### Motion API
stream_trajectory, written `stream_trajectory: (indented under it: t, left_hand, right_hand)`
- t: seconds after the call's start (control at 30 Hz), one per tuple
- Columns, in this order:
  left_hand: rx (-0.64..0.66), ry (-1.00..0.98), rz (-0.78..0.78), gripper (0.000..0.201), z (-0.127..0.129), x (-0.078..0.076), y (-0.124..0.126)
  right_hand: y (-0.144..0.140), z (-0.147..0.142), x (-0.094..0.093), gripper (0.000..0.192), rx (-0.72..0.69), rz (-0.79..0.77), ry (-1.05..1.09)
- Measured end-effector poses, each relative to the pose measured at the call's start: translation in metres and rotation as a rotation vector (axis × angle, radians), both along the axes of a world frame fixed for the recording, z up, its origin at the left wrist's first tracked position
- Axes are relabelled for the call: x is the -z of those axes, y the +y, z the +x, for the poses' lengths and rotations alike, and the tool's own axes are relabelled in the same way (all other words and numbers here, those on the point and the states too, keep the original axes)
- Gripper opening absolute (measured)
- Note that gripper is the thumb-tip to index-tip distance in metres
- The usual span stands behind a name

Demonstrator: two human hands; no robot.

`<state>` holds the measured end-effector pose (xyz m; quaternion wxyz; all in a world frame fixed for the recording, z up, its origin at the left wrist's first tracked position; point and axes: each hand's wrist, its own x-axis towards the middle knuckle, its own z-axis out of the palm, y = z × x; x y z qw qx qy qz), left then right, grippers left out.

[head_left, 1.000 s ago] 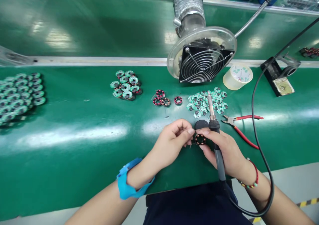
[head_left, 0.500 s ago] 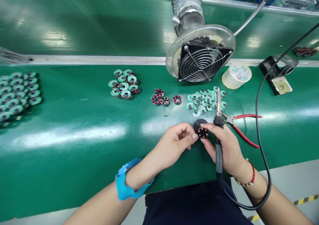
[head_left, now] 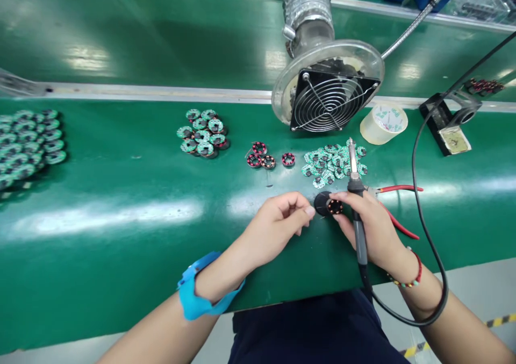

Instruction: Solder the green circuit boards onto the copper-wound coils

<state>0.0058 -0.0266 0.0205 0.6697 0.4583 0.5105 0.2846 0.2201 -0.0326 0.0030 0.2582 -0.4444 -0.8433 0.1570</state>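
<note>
My right hand (head_left: 373, 227) pinches a small wound motor stator (head_left: 335, 207) between thumb and forefinger. A soldering iron (head_left: 360, 235) is tucked in the same hand, its metal tip pointing away from me. The stator is at the right edge of a round black disc (head_left: 322, 204) on the bench. Left of the disc, my left hand (head_left: 278, 227) is closed in a pinch, apart from the stator; whatever its fingertips hold, if anything, is too fine to make out. Small green circuit boards (head_left: 332, 162) lie in a loose heap just beyond the iron's tip.
Red-handled pliers (head_left: 399, 227) lie right of my right hand, partly hidden. Several bare stators (head_left: 267, 162) and stacked board-topped ones (head_left: 203, 135) sit to the left. A fume fan (head_left: 328, 108) hangs above. Beyond are a tape roll (head_left: 384, 125) and an iron stand (head_left: 437, 116). The iron's cord (head_left: 417, 170) loops at right.
My right hand has shifted slightly right with the stator and the iron. My left hand has drawn a little left, widening the gap between its fingertips and the stator.
</note>
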Motion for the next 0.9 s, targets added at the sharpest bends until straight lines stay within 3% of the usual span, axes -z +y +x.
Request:
stream_trajectory:
  t: [0.13,0.2,0.37,0.57,0.7,0.8,0.9]
  left_hand:
    - [-0.164,0.049,0.048,0.024,-0.01,0.002,0.006]
    - [-0.165,0.125,0.098,0.022,-0.013,0.004,0.01]
    - [0.066,0.385,0.371,0.008,-0.009,0.012,0.028]
    - [0.342,0.706,0.688,0.022,0.009,0.027,0.056]
    - [0.401,0.765,0.703,0.011,0.014,0.028,0.062]
    - [0.322,0.657,0.643,0.006,0.01,0.024,0.061]
    - [0.188,0.465,0.482,0.002,0.004,0.017,0.059]
  right_hand:
    - [0.01,0.004,0.004,0.034,-0.019,-0.038,0.034]
    - [0.012,0.003,0.01,0.032,-0.054,-0.092,0.02]
    - [0.012,0.004,0.02,0.041,-0.076,-0.137,0.087]
    - [0.012,0.013,0.021,0.051,0.037,-0.078,0.29]
    - [0.014,0.016,0.023,0.05,0.099,-0.102,0.331]
    - [0.015,0.016,0.024,0.049,0.1,-0.119,0.322]
    - [0.013,0.013,0.022,0.045,0.092,-0.096,0.319]
